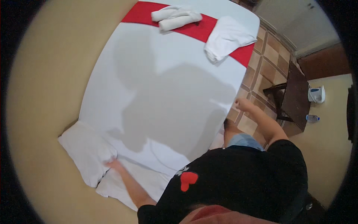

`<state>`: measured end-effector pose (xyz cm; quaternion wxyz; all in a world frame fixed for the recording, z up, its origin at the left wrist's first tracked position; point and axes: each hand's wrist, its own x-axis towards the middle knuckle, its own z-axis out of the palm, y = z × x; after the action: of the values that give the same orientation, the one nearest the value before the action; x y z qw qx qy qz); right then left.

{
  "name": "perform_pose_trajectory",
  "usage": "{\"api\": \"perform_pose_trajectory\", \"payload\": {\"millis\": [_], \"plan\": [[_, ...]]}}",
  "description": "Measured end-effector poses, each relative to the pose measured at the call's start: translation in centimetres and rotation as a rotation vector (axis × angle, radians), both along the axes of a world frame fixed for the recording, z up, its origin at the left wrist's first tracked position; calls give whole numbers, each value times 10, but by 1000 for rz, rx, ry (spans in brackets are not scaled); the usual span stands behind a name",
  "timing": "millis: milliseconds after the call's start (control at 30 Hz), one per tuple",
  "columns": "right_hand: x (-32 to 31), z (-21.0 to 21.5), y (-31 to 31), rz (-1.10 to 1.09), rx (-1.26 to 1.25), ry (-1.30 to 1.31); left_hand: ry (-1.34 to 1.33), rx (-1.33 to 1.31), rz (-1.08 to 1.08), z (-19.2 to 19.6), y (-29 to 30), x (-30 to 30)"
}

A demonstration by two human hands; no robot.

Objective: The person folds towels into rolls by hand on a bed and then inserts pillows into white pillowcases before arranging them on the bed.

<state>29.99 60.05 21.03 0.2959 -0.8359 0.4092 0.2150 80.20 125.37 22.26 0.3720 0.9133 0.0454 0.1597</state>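
My left hand (pixel 115 164) reaches to the inner edge of a white pillow (pixel 84 149) at the head of the bed. Its fingers are blurred against the pillow, so their grip does not show. Beside that pillow lies a second white pillow (pixel 128 181), partly hidden behind my left forearm and my body. My right hand (pixel 243 105) hangs in the air near the bed's right edge, fingers curled in, with nothing visible in them. A white sheet (pixel 179 108) covers the bed, and my shadow falls across it.
A red bed runner (pixel 143 14) crosses the far end, bearing rolled white towels (pixel 177 18) and a folded white cloth (pixel 229 37). Walls border the left side. On the right are a tiled floor (pixel 270 56), a dark table (pixel 296 95), a white kettle (pixel 316 94) and a plastic bottle (pixel 312 118).
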Motion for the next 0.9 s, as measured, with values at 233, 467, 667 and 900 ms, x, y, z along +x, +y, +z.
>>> {"api": "perform_pose_trajectory", "payload": {"millis": [233,467,667,900], "plan": [[90,-83,-179,-1132,606,-532,1251,-166,-1237,-47,-322,-316],[195,-103,-223,-1915,1245,-1097,1093,86,-1241,84,-500,-389],[182,18,-247,-833,431,-1070,373,41,-890,144,-553,-307],[64,247,-160,-652,1006,-1354,-201,-128,-1304,220,-650,-347]]}}
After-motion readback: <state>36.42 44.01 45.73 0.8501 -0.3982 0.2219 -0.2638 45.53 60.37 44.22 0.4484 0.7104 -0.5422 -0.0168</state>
